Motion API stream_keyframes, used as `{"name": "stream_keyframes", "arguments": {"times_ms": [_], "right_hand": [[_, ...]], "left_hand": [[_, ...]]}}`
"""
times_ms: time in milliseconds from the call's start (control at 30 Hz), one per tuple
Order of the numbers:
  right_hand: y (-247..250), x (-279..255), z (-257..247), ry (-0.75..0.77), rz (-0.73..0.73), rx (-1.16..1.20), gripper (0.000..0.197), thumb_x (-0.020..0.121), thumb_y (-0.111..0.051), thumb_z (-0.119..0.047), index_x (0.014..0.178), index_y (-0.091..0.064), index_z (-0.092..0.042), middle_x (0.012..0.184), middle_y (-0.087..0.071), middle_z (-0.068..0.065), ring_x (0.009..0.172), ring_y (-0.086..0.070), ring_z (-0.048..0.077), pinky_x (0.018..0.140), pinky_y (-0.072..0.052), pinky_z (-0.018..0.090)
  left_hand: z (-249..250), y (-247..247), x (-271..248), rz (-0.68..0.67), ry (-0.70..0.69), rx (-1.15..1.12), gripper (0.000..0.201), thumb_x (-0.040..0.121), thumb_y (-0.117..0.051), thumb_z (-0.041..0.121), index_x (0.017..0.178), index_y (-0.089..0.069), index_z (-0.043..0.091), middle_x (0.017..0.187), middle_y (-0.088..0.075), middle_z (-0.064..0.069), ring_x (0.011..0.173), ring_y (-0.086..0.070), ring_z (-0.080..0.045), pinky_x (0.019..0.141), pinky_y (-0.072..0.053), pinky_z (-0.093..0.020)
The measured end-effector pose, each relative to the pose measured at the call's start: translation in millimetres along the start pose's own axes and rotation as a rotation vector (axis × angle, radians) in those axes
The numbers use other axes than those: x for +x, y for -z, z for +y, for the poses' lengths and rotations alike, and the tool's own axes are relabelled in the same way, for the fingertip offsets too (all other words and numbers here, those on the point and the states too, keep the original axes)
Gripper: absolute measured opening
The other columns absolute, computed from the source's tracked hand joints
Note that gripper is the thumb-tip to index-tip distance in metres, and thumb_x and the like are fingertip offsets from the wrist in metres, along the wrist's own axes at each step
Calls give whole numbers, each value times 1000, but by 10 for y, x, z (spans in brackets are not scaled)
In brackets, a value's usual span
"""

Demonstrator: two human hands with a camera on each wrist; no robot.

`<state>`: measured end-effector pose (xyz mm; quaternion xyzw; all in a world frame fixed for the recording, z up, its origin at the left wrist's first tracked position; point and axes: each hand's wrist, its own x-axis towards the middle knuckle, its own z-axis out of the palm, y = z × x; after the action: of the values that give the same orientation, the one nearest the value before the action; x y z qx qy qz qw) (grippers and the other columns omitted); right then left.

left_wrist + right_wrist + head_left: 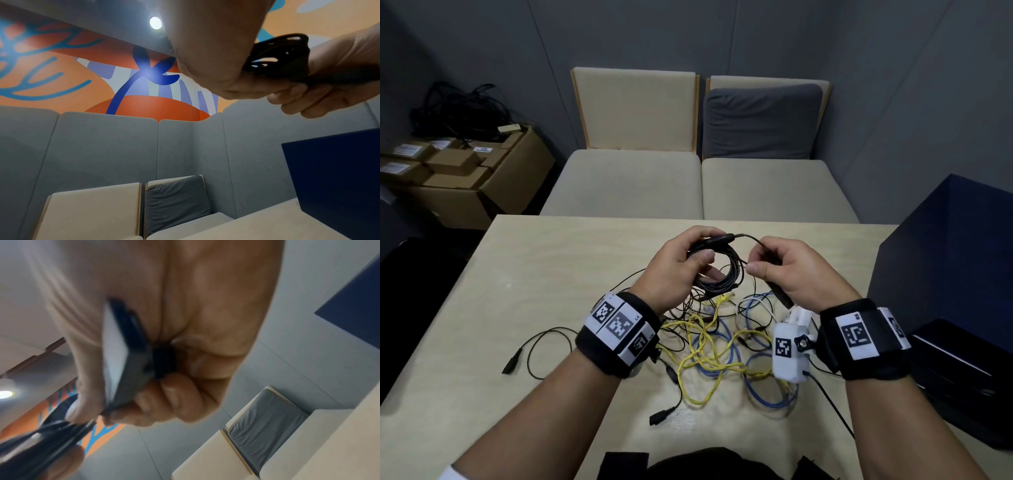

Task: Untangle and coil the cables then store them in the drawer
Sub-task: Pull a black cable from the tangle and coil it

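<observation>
Gripping a coil of black cable (717, 270) above the table (558, 274), the left hand (674, 263) has its thumb pressed across the top of the loops and its fingers curled beneath them. At three o'clock from it, the right hand (787, 270) pinches the loose run of the same cable between thumb and forefinger, a short arc of cable bridging the two hands. The right hand's other fingers are also curled round a flat black strap (779, 291) that sticks out toward six o'clock, below the palm; the right wrist view shows this strap (131, 356) pressed against the palm. In the left wrist view the coil (281, 53) sits bunched between both hands.

Directly below the hands, toward six o'clock, a tangle of yellow cable (705, 346), blue cable (760, 383), white cable (753, 305) and thin black leads (544, 346) lies spread on the pale wooden tabletop. At three o'clock stands a dark blue box (945, 257), with a black drawer unit (959, 370) just in front of it. Beyond the table's far edge, at twelve o'clock, sit two beige seats (698, 185), the right one with a grey cushion (762, 120). At ten o'clock, cardboard boxes (472, 171) carry a heap of black cables (458, 109). Grey padded panels wall the room.
</observation>
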<state>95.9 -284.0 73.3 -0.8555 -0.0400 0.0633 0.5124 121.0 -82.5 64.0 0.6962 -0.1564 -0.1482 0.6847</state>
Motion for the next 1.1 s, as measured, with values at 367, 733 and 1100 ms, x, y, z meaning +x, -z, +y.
{"name": "stream_keyframes", "arguments": {"times_ms": [367, 733, 1100], "right_hand": [[-198, 38, 30, 80, 369, -190, 15, 92, -58, -15, 80, -53, -22, 67, -53, -6, 65, -50, 14, 63, -43, 29], [-553, 145, -127, -179, 462, 982, 25, 97, -44, 2, 76, -44, -13, 74, -48, 5, 59, -52, 19, 63, -48, 38], [-362, 106, -53, -149, 334, 248, 18, 86, -65, -6, 87, -56, -22, 88, -58, -5, 78, -52, 7, 68, -41, 18]], "left_hand": [[17, -60, 5, -14, -59, 7, 39, 98, -39, -4, 108, -59, 28, 83, -49, -4, 66, -67, -13, 64, -53, -21], [-99, -146, 23, 118, -152, 143, 40, 95, -45, -3, 114, -60, 29, 106, -64, 8, 90, -61, -12, 73, -56, -25], [-132, -128, 95, 178, -87, 97, 35, 99, -40, 2, 105, -58, 31, 77, -52, 3, 63, -58, -7, 61, -50, -23]]}}
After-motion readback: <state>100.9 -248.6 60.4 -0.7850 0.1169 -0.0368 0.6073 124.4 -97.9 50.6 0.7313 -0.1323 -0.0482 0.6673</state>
